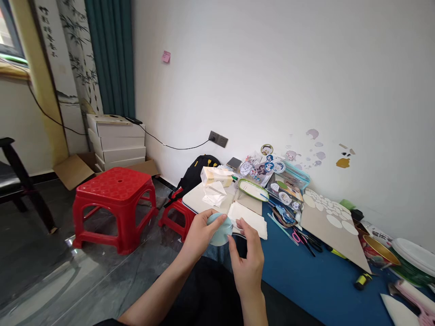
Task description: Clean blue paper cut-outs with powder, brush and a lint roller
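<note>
Over my lap, my left hand (203,231) pinches a thin, light blue round piece (220,233), with the thumb lying across its front. Whether the piece is paper or cloth I cannot make out. My right hand (248,253) is at its right edge, thumb and fingers curled around that edge. Just beyond my hands, an open book or pad with white pages (249,220) lies on the table. Behind it sit a tissue box (217,175) with a crumpled white tissue (215,194) in front, and a green-rimmed oval tray (253,189).
A blue tabletop (285,267) extends right, carrying pink-handled scissors (296,235), a grey board (335,231) with white ovals, a yellow-black cutter (363,280) and bowls. Red stools (115,194) stand left, near a black backpack (197,174) and stacked white boxes (118,140).
</note>
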A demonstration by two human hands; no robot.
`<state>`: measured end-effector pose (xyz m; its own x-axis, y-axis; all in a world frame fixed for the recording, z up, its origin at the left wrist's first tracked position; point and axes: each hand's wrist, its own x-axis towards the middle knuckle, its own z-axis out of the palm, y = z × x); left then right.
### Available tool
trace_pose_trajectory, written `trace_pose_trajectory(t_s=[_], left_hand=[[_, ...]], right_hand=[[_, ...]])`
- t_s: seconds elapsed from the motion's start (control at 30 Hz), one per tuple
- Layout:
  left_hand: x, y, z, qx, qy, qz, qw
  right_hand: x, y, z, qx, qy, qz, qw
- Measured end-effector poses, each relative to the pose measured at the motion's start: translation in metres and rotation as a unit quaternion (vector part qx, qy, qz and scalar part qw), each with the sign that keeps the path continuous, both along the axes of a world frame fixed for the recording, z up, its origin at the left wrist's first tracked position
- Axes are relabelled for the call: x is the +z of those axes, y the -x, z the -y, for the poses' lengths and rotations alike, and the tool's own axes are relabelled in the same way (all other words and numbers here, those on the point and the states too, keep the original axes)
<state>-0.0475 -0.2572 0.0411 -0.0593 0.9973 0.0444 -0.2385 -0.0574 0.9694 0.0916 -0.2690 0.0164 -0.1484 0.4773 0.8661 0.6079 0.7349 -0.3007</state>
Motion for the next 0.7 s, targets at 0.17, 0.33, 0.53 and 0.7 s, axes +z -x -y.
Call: trace_pose_trajectory(t_s=[0.17,0.33,0.53,0.7], left_hand=[[0.002,-0.002,0.002,-0.009,-0.01,0.005,1.0],[-0.001,-0.004,0.0,-0.031,-0.021,0.001,0.999],[-0.007,-0.003,-0.002,0.012,-0.035,-0.023,0.999],[-0.007,-0.001,-0.002,0.044,-0.046,-0.037,0.997]], right_hand=[[-0.003,-0.003,-0.002,0.001,0.035,-0.029,0.999],[-0.002,-0.004,-0.001,-0.001,-0.025,-0.04,0.999],[0.002,0.0,0.009,0.003,-0.127,0.048,0.991],[0.0,0.002,0.011,-0.002,-0.144,0.063,0.988]])
